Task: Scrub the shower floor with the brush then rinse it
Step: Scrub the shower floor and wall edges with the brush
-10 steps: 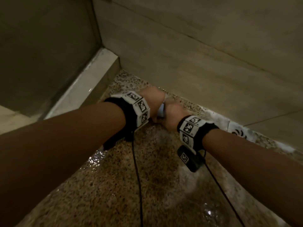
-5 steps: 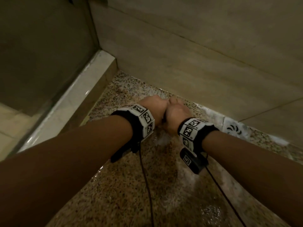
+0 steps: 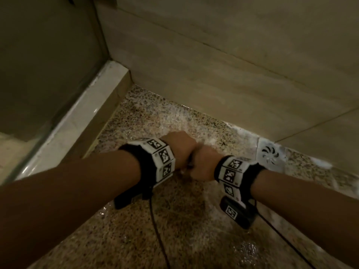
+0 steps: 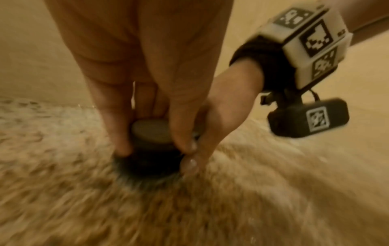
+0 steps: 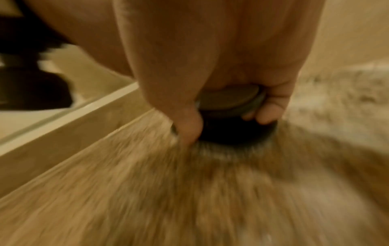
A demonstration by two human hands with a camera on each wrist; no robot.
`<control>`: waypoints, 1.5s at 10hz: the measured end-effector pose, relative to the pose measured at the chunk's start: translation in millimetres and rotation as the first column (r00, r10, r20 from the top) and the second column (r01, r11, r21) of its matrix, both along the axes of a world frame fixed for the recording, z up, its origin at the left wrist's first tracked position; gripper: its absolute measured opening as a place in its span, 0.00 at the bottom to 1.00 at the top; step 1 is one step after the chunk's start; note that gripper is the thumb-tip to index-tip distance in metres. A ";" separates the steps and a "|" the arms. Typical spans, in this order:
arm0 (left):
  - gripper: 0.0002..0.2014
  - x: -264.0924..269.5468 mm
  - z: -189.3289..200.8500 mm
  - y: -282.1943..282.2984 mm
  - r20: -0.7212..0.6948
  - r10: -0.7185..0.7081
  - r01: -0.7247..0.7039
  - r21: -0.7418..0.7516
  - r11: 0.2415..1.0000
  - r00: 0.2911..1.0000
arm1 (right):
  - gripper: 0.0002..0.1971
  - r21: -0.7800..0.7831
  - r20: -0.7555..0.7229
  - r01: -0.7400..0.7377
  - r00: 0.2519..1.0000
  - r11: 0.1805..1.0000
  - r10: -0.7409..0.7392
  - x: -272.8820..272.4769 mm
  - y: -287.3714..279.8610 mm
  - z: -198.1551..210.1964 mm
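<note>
A small round brush with a grey top and dark bristles stands on the wet speckled shower floor. My left hand and right hand are pressed together over it, fingers curled down round its body. The left wrist view shows my left hand pinching the brush's sides, with the right hand's fingers alongside. From the right wrist, my right hand grips the brush from above. In the head view the brush itself is hidden under both hands.
A round metal drain sits in the floor by the wall, right of my hands. A raised pale curb with a glass panel runs along the left. Foamy water covers the floor near the wall. Camera cables trail from both wrists.
Both hands, still on the brush, have slid back from the wall toward me across the floor. The drain now shows fully to their right.
</note>
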State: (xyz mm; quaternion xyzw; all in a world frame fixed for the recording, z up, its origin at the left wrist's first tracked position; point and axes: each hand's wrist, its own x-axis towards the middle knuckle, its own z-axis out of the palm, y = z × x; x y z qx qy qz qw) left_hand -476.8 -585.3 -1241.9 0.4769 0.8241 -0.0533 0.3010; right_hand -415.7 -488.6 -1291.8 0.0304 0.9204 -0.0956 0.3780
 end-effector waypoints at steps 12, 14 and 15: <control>0.12 13.3 -3.4 -43.5 -0.055 -0.029 0.024 -0.094 0.995 0.998 | 0.18 -0.180 -0.156 -0.045 0.988 0.983 0.016 16.9 -42.6 13.3; 0.17 43.1 -13.8 -77.8 -0.004 -0.084 0.082 -0.176 0.981 0.996 | 0.13 -0.063 -0.023 -0.242 0.970 0.968 0.241 49.1 -77.8 20.1; 0.14 22.0 -18.1 -67.0 -0.114 -0.015 0.002 -0.111 0.994 0.993 | 0.09 -0.088 -0.139 -0.141 0.982 0.986 0.128 17.5 -68.7 22.6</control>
